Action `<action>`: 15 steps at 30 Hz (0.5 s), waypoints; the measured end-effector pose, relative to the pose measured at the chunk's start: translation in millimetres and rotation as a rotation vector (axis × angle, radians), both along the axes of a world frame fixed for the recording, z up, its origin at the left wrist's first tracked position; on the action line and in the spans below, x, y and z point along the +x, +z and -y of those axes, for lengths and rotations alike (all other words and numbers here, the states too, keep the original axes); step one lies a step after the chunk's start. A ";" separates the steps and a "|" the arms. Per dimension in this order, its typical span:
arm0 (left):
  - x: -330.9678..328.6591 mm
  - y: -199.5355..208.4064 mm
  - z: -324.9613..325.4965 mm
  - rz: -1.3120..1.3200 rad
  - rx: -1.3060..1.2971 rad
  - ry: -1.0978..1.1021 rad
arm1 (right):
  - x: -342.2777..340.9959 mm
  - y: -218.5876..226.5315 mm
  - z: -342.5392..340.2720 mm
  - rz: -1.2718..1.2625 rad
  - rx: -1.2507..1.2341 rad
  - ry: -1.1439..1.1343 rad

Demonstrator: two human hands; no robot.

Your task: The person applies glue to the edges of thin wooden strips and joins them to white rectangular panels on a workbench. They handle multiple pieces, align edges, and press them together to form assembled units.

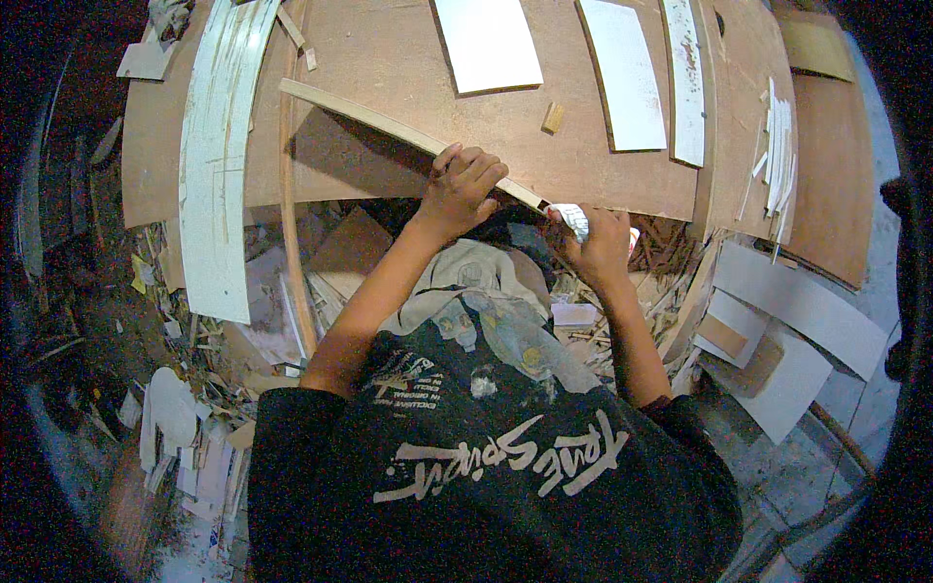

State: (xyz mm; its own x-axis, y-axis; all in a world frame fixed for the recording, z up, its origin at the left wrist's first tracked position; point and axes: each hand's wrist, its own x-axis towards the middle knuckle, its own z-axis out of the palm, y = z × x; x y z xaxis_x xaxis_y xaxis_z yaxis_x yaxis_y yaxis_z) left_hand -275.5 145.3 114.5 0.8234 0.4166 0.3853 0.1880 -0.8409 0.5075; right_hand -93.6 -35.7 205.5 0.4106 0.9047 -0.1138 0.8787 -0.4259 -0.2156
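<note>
A long, thin wooden strip [374,121] slants across the near part of the workbench, from upper left down to my right hand. My left hand [459,192] is closed around it, fingers over the top, right of its middle. At the strip's lower right end, my right hand [595,243] is closed on a white printed thing [571,222], which shows on both sides of the fingers. Its kind is unclear because the hand covers most of it. A small dark patch marks the strip's end beside the right thumb.
The brown workbench [389,49] bears white panels [488,44], a small wood block [552,118] and thin white strips [777,146]. A long pale board [224,165] overhangs its left front. Below lie wood scraps [209,457]; board offcuts [777,369] lie at right.
</note>
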 end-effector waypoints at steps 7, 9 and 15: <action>0.0 -2.4 0.6 0.020 -0.013 0.007 | 4.9 -0.4 7.6 0.015 -0.012 0.028; 0.2 -2.9 -0.2 0.024 -0.028 0.006 | 4.2 0.1 8.2 -0.002 -0.036 0.009; 0.0 0.0 -0.4 0.011 -0.017 0.008 | -2.0 11.4 2.8 -0.017 0.086 -0.012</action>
State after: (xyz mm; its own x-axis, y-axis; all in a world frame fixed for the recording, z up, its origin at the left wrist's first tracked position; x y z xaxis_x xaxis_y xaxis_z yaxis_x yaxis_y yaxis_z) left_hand -275.4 145.7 114.5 0.8156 0.4298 0.3873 0.1889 -0.8305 0.5240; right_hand -95.6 -38.5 216.9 0.4202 0.9064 -0.0432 0.8696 -0.4158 -0.2663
